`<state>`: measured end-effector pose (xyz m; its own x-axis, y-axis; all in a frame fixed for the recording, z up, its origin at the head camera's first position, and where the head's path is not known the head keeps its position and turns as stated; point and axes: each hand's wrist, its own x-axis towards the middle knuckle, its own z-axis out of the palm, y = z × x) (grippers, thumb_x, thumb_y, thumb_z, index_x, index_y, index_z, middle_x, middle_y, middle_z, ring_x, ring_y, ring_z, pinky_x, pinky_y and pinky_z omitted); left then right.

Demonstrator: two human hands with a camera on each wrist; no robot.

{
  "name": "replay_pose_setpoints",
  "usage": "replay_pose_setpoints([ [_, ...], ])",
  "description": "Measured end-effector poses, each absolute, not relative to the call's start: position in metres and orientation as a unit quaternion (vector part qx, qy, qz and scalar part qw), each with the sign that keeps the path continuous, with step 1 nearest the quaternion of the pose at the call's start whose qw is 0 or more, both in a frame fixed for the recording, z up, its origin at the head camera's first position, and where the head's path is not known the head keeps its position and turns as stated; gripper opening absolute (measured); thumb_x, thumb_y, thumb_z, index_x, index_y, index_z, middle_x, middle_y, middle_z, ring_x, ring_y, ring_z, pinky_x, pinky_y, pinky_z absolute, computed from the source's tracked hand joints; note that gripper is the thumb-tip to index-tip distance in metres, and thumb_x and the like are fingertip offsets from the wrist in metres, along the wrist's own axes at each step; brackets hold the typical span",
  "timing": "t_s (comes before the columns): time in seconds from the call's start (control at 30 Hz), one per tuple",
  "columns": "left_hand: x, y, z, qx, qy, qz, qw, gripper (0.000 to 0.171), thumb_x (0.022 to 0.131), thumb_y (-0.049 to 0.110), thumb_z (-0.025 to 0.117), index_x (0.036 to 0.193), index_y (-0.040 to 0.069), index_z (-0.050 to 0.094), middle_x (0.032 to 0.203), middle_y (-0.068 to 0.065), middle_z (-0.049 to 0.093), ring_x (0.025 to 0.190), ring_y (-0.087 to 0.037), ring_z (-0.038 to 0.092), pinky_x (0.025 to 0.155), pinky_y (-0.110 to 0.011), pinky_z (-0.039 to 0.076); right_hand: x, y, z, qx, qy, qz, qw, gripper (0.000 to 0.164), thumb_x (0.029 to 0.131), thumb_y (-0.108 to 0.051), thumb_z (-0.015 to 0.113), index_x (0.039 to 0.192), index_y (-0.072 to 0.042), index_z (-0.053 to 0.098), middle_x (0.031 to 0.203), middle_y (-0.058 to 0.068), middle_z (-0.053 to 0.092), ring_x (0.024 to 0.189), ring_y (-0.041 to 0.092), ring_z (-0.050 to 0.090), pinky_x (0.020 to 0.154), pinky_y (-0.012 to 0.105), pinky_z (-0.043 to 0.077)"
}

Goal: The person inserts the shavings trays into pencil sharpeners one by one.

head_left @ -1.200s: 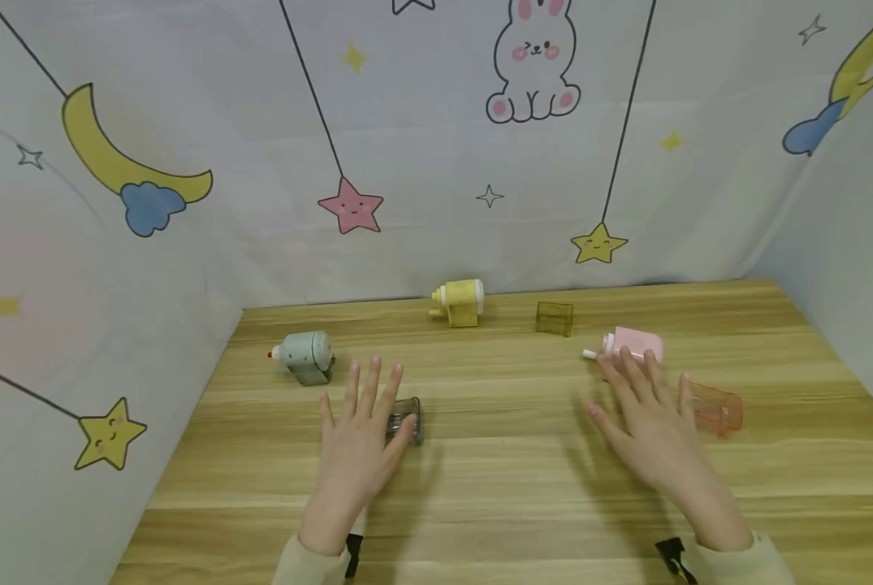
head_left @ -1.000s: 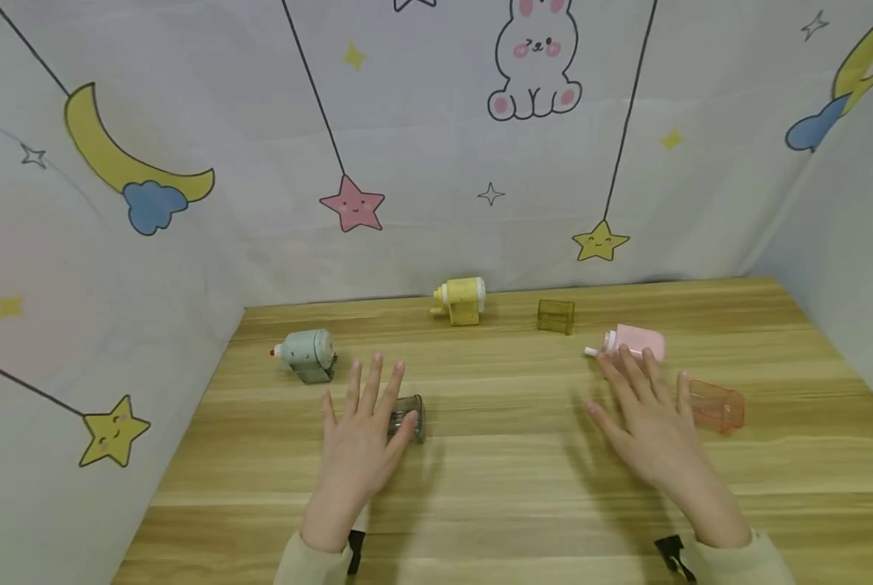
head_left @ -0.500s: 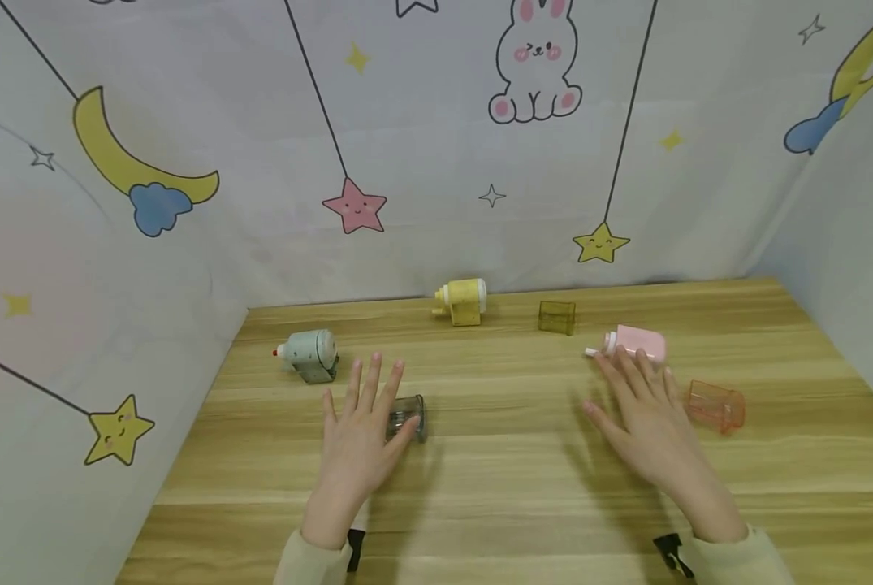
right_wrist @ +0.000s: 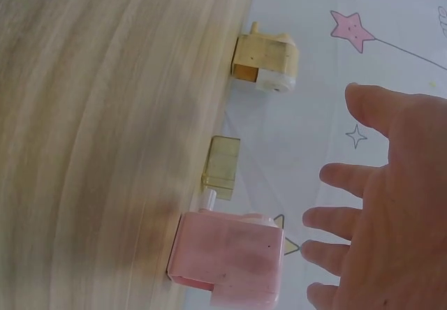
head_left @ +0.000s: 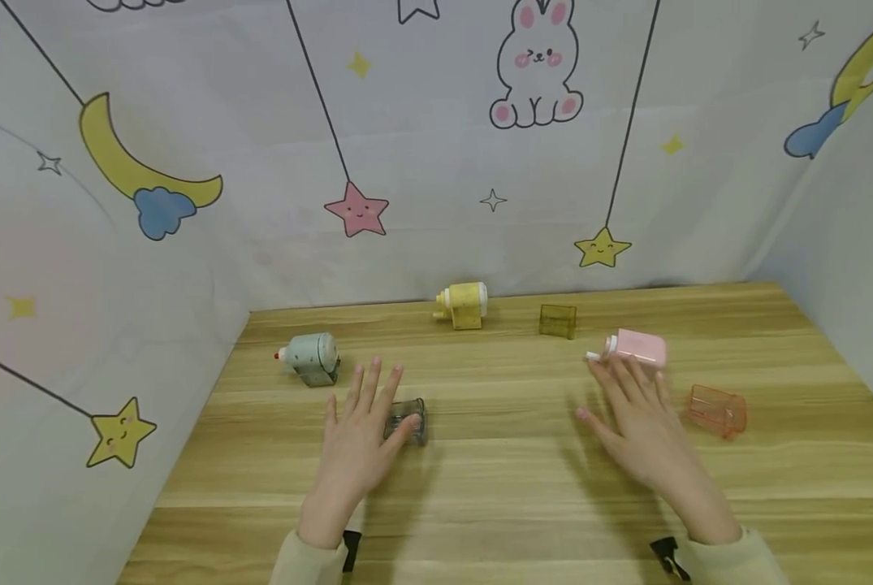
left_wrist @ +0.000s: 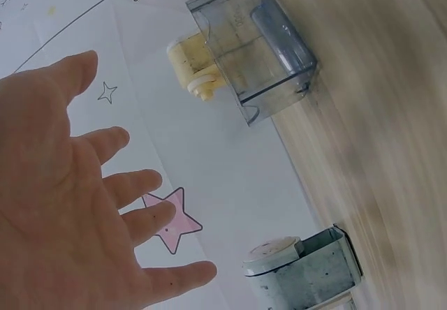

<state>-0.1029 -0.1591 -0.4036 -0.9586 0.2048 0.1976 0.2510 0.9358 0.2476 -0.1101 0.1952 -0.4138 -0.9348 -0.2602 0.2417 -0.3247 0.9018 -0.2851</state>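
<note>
My left hand (head_left: 356, 455) is spread with its fingers straight, holding nothing. In the head view it overlaps a clear grey drawer (head_left: 414, 421), seen whole in the left wrist view. Beyond its fingertips stands a grey-green crank pencil sharpener (head_left: 310, 357) with a red-tipped handle. My right hand (head_left: 644, 443) is likewise spread and holds nothing. Its fingertips overlap the near edge of a pink crank pencil sharpener (head_left: 642, 347), which lies beyond them with its white handle pointing left. To the right of this hand lies a clear orange drawer (head_left: 717, 411).
At the back of the wooden table (head_left: 494, 520) stands a yellow crank pencil sharpener (head_left: 467, 305), with a clear yellow drawer (head_left: 557, 321) to its right. A white cloth (head_left: 436, 146) printed with stars and a rabbit rises behind the table and at both sides.
My right hand has shifted slightly left, away from the orange drawer, and its fingers have drawn closer together. The left hand has barely moved. The head view has shifted a little.
</note>
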Motion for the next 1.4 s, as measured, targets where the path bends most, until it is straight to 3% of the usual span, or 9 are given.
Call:
replay_pose_setpoints([
  [0.5,-0.109,-0.171,-0.401,-0.09,-0.98,-0.141,0.108,0.066,0.09,0.05,0.042,0.145,0.026,0.015,0.151,-0.01,0.012,0.134,-0.024,-0.002,0.1,-0.068,0.01,-0.112,0.197,-0.417,0.155,-0.969,0.168,0.099,0.07,0.089,-0.049,0.045,0.145,-0.018,0.017,0.151,0.013,0.01,0.133,0.03,0.002,0.106,0.061,0.005],
  [0.77,-0.112,-0.179,-0.401,-0.08,-0.98,-0.134,0.126,0.066,0.09,0.049,0.043,0.145,0.025,0.015,0.151,-0.012,0.015,0.133,-0.028,0.005,0.098,-0.07,0.012,-0.113,0.197,-0.417,0.151,-0.968,0.176,0.092,0.069,0.089,-0.05,0.045,0.144,-0.017,0.02,0.15,0.017,0.014,0.133,0.031,0.004,0.105,0.061,0.008],
  [1.2,-0.116,-0.191,-0.401,-0.06,-0.98,-0.135,0.13,0.065,0.091,0.048,0.043,0.145,0.025,0.016,0.151,-0.014,0.014,0.133,-0.029,0.004,0.096,-0.073,0.012,-0.12,0.192,-0.423,0.179,-0.962,0.185,0.085,0.071,0.088,-0.053,0.044,0.143,-0.012,0.024,0.148,0.02,0.018,0.13,0.038,0.013,0.103,0.061,0.017],
  [1.4,-0.119,-0.197,-0.401,-0.056,-0.979,-0.142,0.136,0.065,0.09,0.048,0.044,0.145,0.022,0.019,0.15,-0.015,0.014,0.133,-0.031,0.004,0.096,-0.074,0.011,-0.121,0.187,-0.424,0.18,-0.96,0.199,0.075,0.072,0.085,-0.05,0.051,0.141,-0.011,0.028,0.145,0.023,0.025,0.127,0.04,0.02,0.103,0.059,0.021],
])
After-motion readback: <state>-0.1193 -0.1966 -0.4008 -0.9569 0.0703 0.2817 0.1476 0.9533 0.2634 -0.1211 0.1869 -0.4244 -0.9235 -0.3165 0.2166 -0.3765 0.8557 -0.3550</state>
